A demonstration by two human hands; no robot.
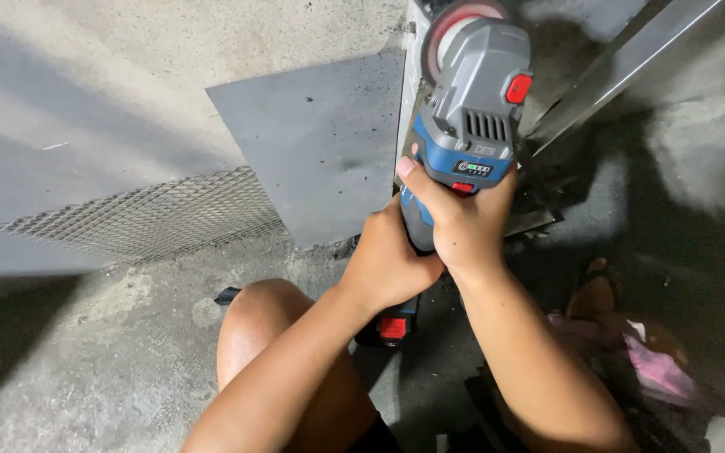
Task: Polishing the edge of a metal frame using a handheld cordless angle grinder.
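Angle grinder [472, 109], blue and grey plastic with a red-rimmed disc, points away from our knee toward the concrete wall. Left of it we see a flat grey metal sheet [320, 143], then expanded mesh [153, 218]. Our right hand [467, 222] wraps its body; our left hand [388, 264] is closed round its handle.

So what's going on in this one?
A person crouches on a concrete floor, gripping a blue and grey cordless angle grinder with both hands. The right hand wraps the body near the head; the left hand holds the handle lower down, above the battery. The disc points away, toward a pale upright metal piece. A flat grey metal sheet and a strip of expanded mesh lie to the left.
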